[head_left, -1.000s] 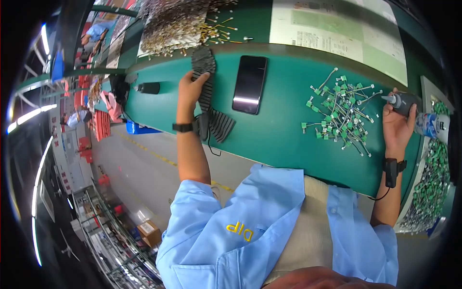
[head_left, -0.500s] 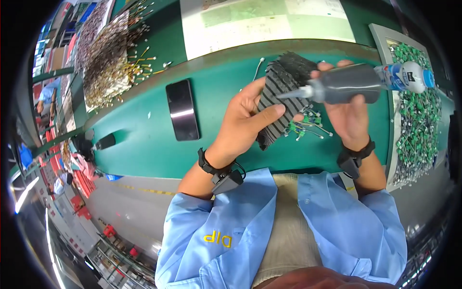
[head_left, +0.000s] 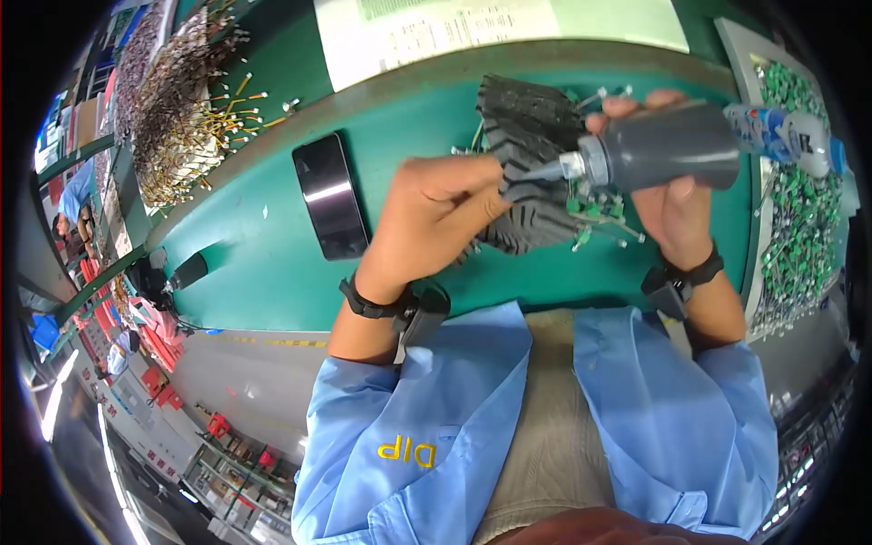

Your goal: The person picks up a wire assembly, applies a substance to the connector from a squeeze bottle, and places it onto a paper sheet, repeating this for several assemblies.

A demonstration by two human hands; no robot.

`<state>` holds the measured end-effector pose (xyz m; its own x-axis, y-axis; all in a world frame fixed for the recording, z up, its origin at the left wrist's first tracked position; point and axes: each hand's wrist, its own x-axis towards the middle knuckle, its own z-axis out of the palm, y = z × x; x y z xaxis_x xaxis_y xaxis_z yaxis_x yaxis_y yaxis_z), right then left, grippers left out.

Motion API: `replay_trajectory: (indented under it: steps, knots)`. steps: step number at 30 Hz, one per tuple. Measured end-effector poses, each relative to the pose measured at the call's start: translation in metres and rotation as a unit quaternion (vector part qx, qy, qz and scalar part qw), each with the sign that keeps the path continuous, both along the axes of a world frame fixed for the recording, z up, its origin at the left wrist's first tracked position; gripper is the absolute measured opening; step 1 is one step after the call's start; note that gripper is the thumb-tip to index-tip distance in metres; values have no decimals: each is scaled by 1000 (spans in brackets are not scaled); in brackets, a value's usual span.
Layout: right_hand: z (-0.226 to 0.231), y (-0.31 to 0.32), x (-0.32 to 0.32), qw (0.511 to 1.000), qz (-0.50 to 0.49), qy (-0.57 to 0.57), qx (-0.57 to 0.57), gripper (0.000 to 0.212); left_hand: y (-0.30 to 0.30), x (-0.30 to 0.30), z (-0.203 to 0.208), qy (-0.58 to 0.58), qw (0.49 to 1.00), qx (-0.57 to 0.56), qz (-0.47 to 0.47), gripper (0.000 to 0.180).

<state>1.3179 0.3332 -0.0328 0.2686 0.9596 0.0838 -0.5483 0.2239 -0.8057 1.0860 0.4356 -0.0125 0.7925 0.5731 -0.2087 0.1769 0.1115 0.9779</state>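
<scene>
My left hand [head_left: 436,213] has its fingertips pinched together at the left edge of a black, ribbed, flexible sheet [head_left: 531,104]. This sheet is curled and creased over the green bench. In my right hand [head_left: 677,222] lies a dark grey squeeze bottle [head_left: 677,145], tilted sideways with its tapered nozzle pointing left. The nozzle tip is at the sheet, close to my left fingertips; I cannot tell whether it touches, and no liquid is visible. Small green connectors with short wires [head_left: 595,207] show beside and partly beneath the sheet.
A black phone [head_left: 331,195] lies left of my left hand. On the right, a water bottle [head_left: 799,141] rests on a grey-edged tray [head_left: 734,45] heaped with green wired connectors. White papers [head_left: 509,23] and bundled wires [head_left: 182,118] lie along the far side. A person [head_left: 77,204] is at the far left.
My left hand has gone from gripping the sheet across its face to pinching its left edge. The sheet has turned and curled, and the squeeze bottle has shifted slightly right.
</scene>
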Motion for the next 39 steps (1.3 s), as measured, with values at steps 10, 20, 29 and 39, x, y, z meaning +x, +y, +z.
replay_trajectory:
  steps: [10,20,29,39]
  knots:
    - [-21,14,1,968,200,81,132,77,15,-36,25,-116,972,183,-93,14]
    - [-28,0,37,994,47,95,-7,84,10,-341,-12,-50,733,357,576,40]
    - [-34,20,19,951,129,276,51,48,14,-149,59,291,858,331,262,39]
    - [-29,0,44,960,94,257,60,54,24,12,-29,209,910,354,-56,30]
